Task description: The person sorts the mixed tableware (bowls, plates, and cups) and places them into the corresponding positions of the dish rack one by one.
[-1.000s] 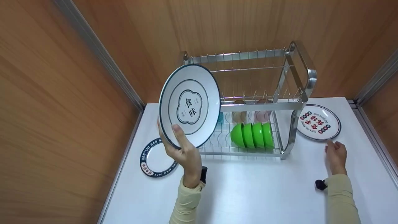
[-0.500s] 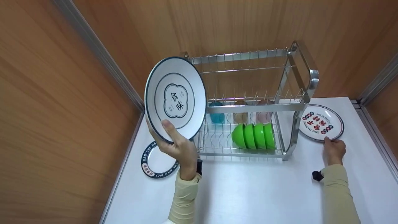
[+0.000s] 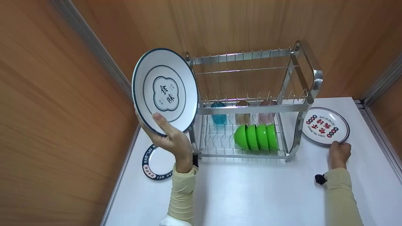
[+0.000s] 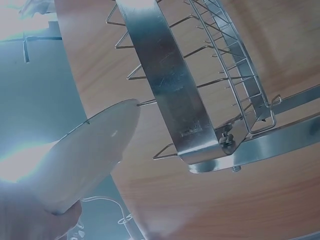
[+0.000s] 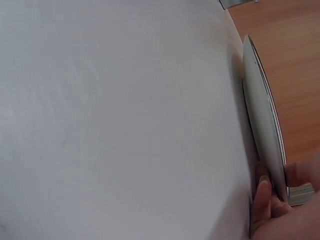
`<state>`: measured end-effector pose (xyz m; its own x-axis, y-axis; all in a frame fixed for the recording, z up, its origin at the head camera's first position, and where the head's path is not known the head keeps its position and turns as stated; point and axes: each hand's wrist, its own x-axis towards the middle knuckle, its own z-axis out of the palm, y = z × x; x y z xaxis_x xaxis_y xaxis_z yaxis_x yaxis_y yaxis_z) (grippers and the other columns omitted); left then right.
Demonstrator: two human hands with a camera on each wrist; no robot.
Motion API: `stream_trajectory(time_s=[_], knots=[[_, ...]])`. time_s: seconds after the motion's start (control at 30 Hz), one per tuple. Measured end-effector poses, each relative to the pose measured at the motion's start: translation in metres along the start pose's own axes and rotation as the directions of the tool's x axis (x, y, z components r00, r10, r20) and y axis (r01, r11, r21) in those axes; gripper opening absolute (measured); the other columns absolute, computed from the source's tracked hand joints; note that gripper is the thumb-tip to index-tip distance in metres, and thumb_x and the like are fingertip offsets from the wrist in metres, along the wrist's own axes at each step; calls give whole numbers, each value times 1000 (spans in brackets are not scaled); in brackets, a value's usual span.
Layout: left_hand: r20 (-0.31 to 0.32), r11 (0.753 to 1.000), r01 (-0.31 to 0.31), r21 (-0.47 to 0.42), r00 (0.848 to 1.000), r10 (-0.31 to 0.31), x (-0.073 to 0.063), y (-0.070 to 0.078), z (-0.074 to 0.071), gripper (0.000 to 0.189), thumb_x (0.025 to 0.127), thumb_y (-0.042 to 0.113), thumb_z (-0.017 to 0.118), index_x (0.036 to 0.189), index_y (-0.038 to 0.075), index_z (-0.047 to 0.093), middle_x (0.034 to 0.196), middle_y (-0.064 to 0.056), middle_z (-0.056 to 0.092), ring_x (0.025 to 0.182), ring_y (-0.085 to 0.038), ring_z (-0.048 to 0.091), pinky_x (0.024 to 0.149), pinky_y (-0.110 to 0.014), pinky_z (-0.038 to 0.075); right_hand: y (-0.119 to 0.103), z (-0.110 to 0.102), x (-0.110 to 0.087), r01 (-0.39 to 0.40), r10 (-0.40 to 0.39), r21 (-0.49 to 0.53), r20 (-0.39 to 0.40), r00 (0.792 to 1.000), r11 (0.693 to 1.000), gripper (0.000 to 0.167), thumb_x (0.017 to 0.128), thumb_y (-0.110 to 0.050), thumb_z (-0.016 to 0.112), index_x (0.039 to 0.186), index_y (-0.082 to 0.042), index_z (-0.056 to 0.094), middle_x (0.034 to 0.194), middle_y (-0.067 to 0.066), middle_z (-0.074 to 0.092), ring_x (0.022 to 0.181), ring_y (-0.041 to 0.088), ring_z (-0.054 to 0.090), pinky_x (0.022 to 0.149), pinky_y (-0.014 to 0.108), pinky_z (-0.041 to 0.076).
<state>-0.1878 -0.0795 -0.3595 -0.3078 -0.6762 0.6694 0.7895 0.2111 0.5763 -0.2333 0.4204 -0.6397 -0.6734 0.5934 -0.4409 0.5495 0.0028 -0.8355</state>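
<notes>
My left hand [image 3: 172,141] grips a large white plate [image 3: 165,89] by its lower edge, thumb on the front face. The plate has a dark blue rim and black characters, and it is raised nearly upright at the left end of the metal dish rack [image 3: 251,109]. In the left wrist view the plate's pale underside [image 4: 95,150] shows close to the rack. Right of the rack, my right hand [image 3: 339,154] pinches the near rim of a smaller white plate [image 3: 325,127] with red characters. In the right wrist view, fingertips [image 5: 263,187] reach under that plate [image 5: 265,115].
Several green bowls [image 3: 256,137] lie nested sideways on the rack's lower tier. Behind them stand a blue cup [image 3: 219,118], an orange cup [image 3: 242,118] and a pink cup [image 3: 266,118]. A plate with a dark lettered rim [image 3: 146,163] lies on the white table [image 3: 251,194]. Wooden panels [image 3: 245,25] enclose the table.
My left hand has carried the large plate left and upward, away from the rack's front. My right hand has taken hold of the smaller plate's near rim, and that plate has shifted slightly.
</notes>
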Motion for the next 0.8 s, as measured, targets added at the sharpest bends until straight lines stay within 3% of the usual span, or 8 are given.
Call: stream_trajectory(time_s=[0.23,0.6,0.8], knots=[[6,997,-43,57,999,43,12,-7,3,50,104,-4,44,151,-11,26,153,-20,46,137,-34,51,99,-51,54,1,2,0,-37,35,43,46,998,998,62,107,-28,24,160,0,10,159,18,23,138,27,30,119,35,29],[124,986,-100,133,989,83,20,-24,15,48,107,-1,43,151,-9,28,156,-21,43,139,-28,51,99,-44,55,4,0,-1,-41,38,36,63,997,999,62,108,-30,19,161,-1,6,164,18,18,144,27,26,122,36,26],[170,982,-122,142,981,97,25,-33,31,46,105,-5,46,149,-10,33,152,-23,48,136,-25,54,97,-41,56,7,-1,-2,-31,30,80,13,999,996,60,109,-32,16,162,-5,8,166,16,18,149,23,24,122,32,25]])
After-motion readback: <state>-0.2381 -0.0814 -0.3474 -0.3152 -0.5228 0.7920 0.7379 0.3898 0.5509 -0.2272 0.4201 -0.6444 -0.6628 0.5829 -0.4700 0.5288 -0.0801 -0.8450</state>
